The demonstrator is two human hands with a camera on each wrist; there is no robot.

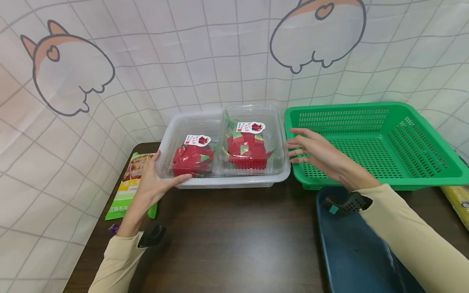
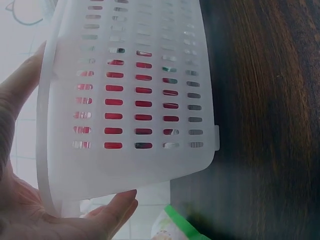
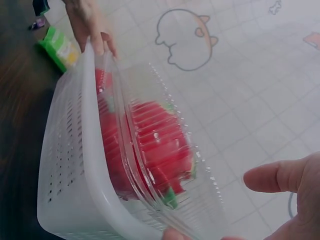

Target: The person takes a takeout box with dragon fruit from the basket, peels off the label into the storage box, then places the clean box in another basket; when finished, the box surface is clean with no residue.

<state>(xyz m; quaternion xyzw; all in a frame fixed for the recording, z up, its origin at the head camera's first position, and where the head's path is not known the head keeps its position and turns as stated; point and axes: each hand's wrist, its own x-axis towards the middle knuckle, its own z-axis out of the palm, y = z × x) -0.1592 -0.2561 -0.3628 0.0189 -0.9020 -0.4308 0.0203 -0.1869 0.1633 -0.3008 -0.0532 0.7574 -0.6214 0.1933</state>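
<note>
Our left hand [image 1: 152,181] is gripping the white basket [image 1: 224,182] near the surface's [image 1: 234,236] far edge, right hand [image 1: 318,154] outstretched alongside.

Two clear fruit boxes [image 1: 194,158] [image 1: 253,142], frame centre. Two white labels [image 1: 198,140] [image 1: 250,127], one per box. One white basket [image 1: 234,181], centre. One green basket [image 1: 359,156], right. One blue tray [image 1: 351,252], lower right. Two packets [image 1: 122,197] [image 1: 457,201], left and right edge. Two hands [image 1: 155,181] [image 1: 318,152]. Two cartoon animals [image 1: 73,77] [image 1: 318,36], top.
</note>
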